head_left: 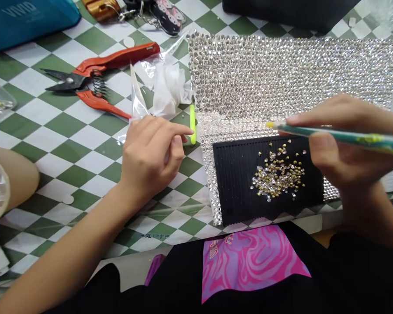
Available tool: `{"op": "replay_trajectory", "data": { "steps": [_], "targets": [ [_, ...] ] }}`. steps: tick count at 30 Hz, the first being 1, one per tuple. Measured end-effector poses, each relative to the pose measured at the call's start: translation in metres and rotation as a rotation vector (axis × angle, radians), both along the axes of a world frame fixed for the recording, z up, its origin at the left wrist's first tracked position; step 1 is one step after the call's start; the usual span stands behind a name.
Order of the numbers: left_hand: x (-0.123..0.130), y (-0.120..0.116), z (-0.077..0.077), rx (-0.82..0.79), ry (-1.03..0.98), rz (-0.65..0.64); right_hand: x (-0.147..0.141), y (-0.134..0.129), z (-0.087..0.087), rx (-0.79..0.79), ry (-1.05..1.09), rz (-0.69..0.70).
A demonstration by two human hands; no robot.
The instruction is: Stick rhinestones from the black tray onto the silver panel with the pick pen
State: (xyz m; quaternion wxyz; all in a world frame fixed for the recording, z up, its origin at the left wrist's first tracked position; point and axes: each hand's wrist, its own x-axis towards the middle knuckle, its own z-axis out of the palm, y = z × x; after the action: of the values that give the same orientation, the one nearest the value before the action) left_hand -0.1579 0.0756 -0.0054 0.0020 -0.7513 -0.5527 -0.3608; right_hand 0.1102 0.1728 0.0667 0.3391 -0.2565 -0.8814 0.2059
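Note:
My right hand (pixel 343 144) is closed round a teal pencil (pixel 353 138) with a yellow tip. That tip hovers at or touches the pale strip of the rhinestone sheet (pixel 281 74); contact cannot be made out. Beneath the hand, a black ridged tray (pixel 236 183) lies over the sheet's near part, bearing a pile of loose rhinestones (pixel 278 176), some clear side up, some gold side up. At the sheet's left edge, the extended index finger of my left hand (pixel 152 152) meets a neon yellow-green stick (pixel 192 124). Its other fingers are loosely bent, holding nothing visible.
Red-handled snips (pixel 85 80) lie spread at the left, beside a crumpled clear plastic bag (pixel 167 83). Farther back are a teal pouch (pixel 29 19), keys with charms (pixel 167 15) and a black object (pixel 281 13). A beige container (pixel 22 185) stands at far left.

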Motion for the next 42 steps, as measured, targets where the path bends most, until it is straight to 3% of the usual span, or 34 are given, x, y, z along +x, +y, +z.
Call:
{"op": "replay_trajectory", "data": {
  "steps": [4, 8, 17, 24, 27, 31, 37, 40, 42],
  "targets": [
    [0.0, 0.0, -0.001, 0.001, 0.008, 0.003, 0.023, -0.028, -0.012, -0.009, 0.039, -0.182],
    [-0.001, -0.001, -0.001, 0.006, 0.025, 0.004, 0.033, -0.041, -0.024, -0.029, 0.041, -0.229],
    [0.001, -0.001, 0.0, 0.002, 0.048, 0.004, 0.037, -0.043, -0.026, -0.068, -0.028, -0.209],
    [-0.001, -0.002, -0.001, -0.017, 0.049, 0.015, 0.025, -0.033, -0.016, -0.044, 0.085, -0.27],
    [-0.001, -0.001, 0.0, -0.001, 0.029, 0.007, 0.005, -0.015, -0.01, -0.048, 0.085, -0.151],
    [0.0, 0.0, 0.0, 0.003, 0.012, 0.008, -0.027, 0.009, -0.009, -0.089, -0.067, 0.075],
    [0.0, 0.0, 0.0, -0.001, 0.021, 0.018, -0.047, 0.017, -0.007, -0.107, -0.215, 0.093],
    [0.0, -0.002, 0.0, -0.007, 0.015, 0.019, -0.039, 0.012, -0.004, -0.13, -0.113, 0.06],
    [-0.001, -0.002, 0.0, -0.01, 0.009, 0.019, -0.027, 0.006, -0.004, -0.071, -0.001, -0.034]
  ]
}}
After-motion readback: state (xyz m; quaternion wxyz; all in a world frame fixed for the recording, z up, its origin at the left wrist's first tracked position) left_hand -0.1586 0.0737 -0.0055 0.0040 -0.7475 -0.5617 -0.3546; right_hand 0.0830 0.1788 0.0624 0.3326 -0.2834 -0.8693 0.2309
